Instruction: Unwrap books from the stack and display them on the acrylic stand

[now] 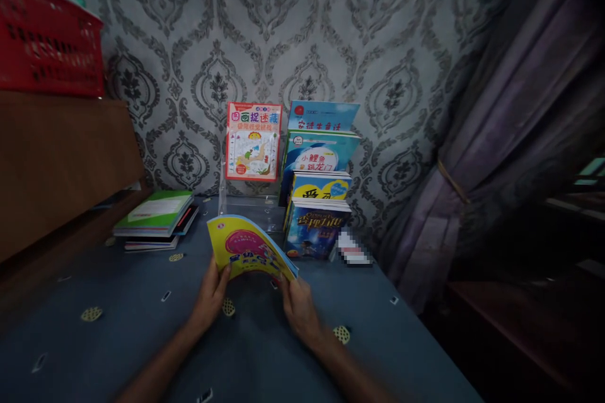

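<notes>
Patterned wall (269, 69) behind blue tabletop (137, 334). Left hand (208, 296) and right hand (300, 305) both grip yellow book (246, 242) by its near corners, bowed, over mid-tabletop. Rack (222, 195) near back edge, probably clear plastic, hard to see; carries red book (254, 141), blue book (314, 230). Pile (151, 220) toward back-left corner.

The booklet (248, 242) had a bright yellow cover with a magenta patch and blue lettering, while a red-bordered book (254, 141) showed multicoloured lettering over a pale picture. Grey wallpaper (326, 25) carried dark damask medallions, and the blue-grey cloth (118, 327) was dotted with yellow-green speckled shapes. The basket (70, 25) was red, the cabinet (66, 170) brown, the curtain (425, 233) dusky purple.
</notes>
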`<state>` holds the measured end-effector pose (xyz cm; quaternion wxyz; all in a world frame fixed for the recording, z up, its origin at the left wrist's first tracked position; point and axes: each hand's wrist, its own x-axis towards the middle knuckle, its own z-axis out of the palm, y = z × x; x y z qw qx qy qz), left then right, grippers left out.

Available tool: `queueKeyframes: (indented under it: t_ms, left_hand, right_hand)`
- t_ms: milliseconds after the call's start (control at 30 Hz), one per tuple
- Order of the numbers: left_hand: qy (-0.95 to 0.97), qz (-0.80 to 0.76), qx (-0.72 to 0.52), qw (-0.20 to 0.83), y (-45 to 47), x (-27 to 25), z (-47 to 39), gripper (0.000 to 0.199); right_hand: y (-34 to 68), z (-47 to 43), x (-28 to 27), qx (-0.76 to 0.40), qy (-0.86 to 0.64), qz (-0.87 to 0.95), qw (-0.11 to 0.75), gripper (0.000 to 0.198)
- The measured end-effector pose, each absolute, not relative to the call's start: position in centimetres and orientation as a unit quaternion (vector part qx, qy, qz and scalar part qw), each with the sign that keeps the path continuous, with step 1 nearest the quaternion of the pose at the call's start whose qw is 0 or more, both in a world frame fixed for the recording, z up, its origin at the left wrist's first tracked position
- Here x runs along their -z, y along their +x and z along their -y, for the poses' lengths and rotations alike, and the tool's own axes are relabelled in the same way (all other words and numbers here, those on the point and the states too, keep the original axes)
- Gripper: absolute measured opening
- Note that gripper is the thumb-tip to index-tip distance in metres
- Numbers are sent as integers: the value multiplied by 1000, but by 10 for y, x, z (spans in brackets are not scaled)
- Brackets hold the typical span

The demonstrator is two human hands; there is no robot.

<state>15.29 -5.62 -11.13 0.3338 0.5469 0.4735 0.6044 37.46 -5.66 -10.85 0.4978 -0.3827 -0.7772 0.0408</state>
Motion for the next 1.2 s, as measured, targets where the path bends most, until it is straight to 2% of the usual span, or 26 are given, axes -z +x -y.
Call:
queueKeyframes:
  t_ms: [267, 533, 700, 1200]
  left_hand:
    - [541, -468, -611, 339, 155, 105, 58, 56]
    - [514, -472, -626, 349, 153, 108, 58, 51]
    - [485, -447, -643, 389, 151, 103, 53, 51]
    - [497, -417, -633, 422, 147, 88, 54, 50]
  right_hand:
    - [371, 57, 107, -12, -361, 775, 518, 34]
    - [370, 62, 102, -16, -368, 770, 521, 30]
    - [373, 61, 96, -41, -393, 766, 507, 26]
    - [377, 65, 64, -186, -405, 773, 451, 28]
